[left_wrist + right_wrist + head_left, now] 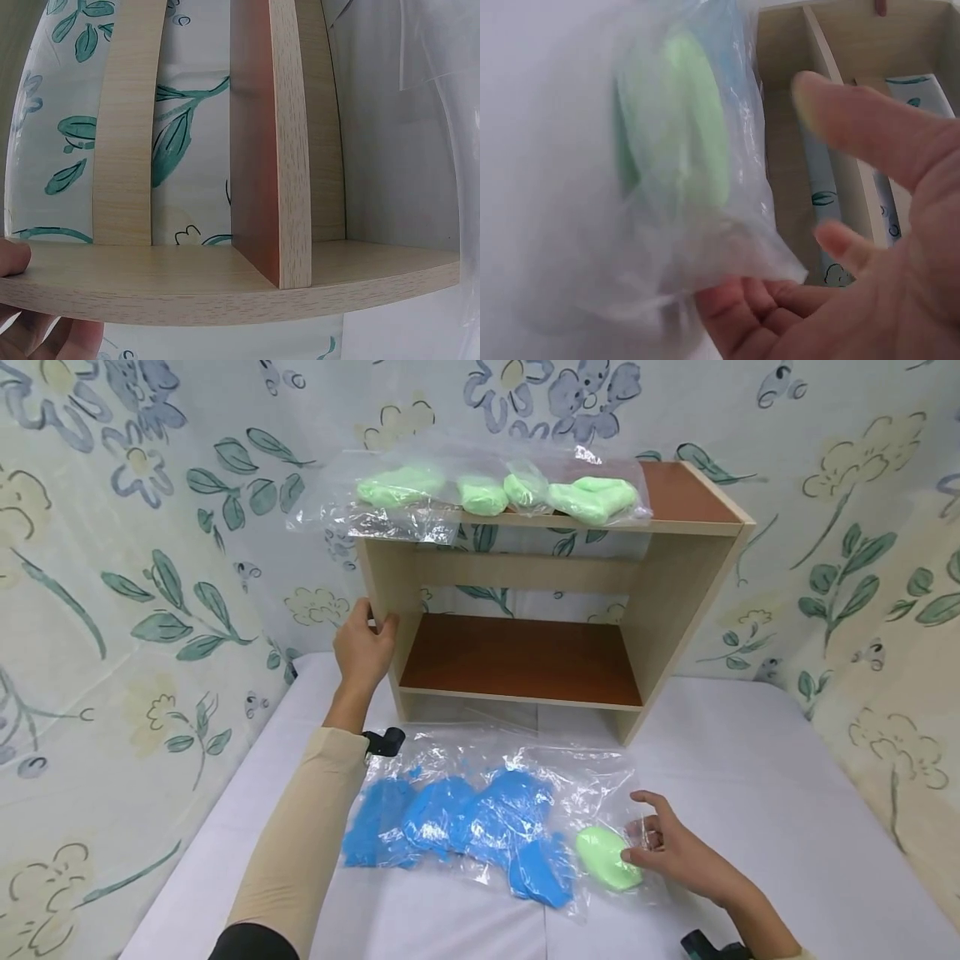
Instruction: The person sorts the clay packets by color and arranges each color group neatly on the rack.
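On white-covered table [450, 931]: upright wooden shelf unit [517, 660], bagged blue items [487, 818], bagged green item [603, 858] just beside. On unit's top board [690, 497]: more bagged green pieces [592, 499].

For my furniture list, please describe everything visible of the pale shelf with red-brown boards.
The wood-grained shelf stands upright on a white tabletop. Side panels carry top and lower boards; a crossbar spans the back. Clear plastic packaging with green pieces lies on top; the left hand grips the left panel.

You are seeing no readable text, label, brand, number or sign in the head or wrist views.
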Demonstrator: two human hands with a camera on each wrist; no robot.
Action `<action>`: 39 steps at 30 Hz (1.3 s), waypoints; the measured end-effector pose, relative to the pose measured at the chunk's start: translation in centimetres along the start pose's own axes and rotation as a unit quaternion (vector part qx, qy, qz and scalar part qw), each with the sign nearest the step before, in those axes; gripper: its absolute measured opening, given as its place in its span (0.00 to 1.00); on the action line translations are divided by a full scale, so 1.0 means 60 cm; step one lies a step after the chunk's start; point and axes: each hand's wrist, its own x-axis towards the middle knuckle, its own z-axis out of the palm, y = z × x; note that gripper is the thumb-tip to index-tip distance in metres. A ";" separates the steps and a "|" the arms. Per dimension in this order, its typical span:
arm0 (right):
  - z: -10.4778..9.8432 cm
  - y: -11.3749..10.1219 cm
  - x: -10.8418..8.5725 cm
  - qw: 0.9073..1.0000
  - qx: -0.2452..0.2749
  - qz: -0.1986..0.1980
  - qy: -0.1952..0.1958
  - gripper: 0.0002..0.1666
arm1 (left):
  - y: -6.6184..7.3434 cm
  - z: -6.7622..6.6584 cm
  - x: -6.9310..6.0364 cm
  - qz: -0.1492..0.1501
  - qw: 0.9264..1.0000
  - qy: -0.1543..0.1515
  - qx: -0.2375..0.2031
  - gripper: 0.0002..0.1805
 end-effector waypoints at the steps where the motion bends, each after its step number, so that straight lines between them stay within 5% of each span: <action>1: 0.002 0.000 -0.002 1.000 -0.013 -0.013 0.000 0.48 | 0.001 0.000 0.000 0.000 1.000 0.000 0.000 0.19; 11: 0.015 0.004 0.000 0.994 -0.047 -0.090 0.028 0.12 | 0.005 0.004 -0.002 0.004 1.000 -0.003 -0.004 0.18; 18: 0.016 -0.009 0.006 0.998 0.005 -0.043 0.046 0.14 | 0.007 0.005 -0.001 0.008 1.000 0.000 -0.001 0.18; 23: 0.020 -0.009 0.010 0.997 -0.011 -0.065 0.045 0.24 | 0.006 0.009 -0.001 0.017 1.000 0.002 0.000 0.18; 39: 0.024 -0.022 0.019 0.987 -0.091 -0.110 0.069 0.19 | 0.002 0.005 -0.002 0.012 1.000 0.007 0.006 0.18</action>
